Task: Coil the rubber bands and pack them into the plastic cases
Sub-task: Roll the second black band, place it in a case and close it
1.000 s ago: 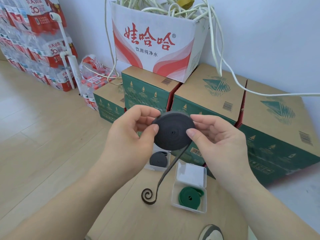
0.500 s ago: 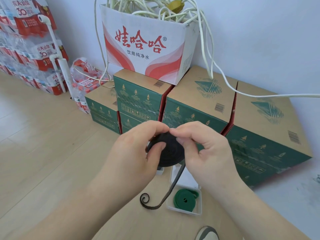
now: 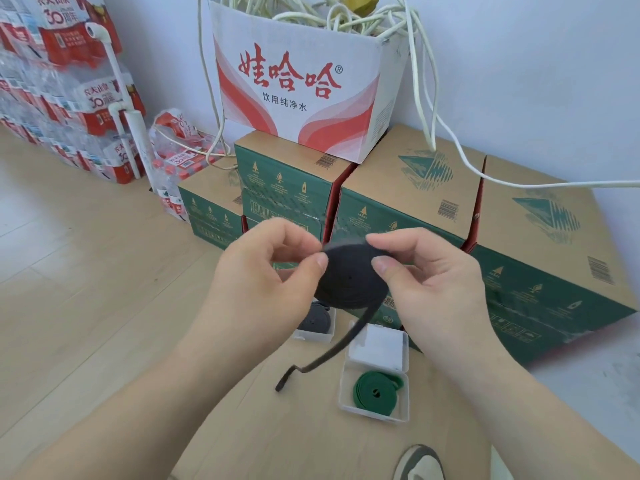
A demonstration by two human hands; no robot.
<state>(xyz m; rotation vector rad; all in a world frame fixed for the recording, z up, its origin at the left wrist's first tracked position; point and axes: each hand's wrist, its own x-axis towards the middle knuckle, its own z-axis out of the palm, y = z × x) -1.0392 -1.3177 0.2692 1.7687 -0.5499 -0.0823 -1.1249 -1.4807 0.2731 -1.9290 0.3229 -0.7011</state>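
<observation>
Nearest, at the worktop's near edge, the toe of a shoe pokes into view. Farther in, toward the right side, an open case holds a green band wound flat, its white lid folded back toward the far edge. Left of that case hangs the loose tail of the black band. Whether its kinked end touches the worktop or hangs just over it, I cannot tell. By the far edge sits a second case with a dark coil already in it, partly hidden by the left hand.

Above these, both hands are raised clear of the worktop with the black coil between them. The left hand pinches the coil's left rim between thumb and forefinger. The right hand pinches the upper right rim the same way, its other fingers loosely curled behind.

The step in hand looks like winding in the last length. To do it well, I judge, one hand should clamp the flat faces so the turns cannot slip sideways. The other hand should feed the tail on under light tension, with its edge lined up on the turns beneath. The finished disc should stay pinched until it sits in a case, since rubber tends to spring open.

Beyond stand green cartons, a white box full of pale cable, and stacked water packs by the wall.
</observation>
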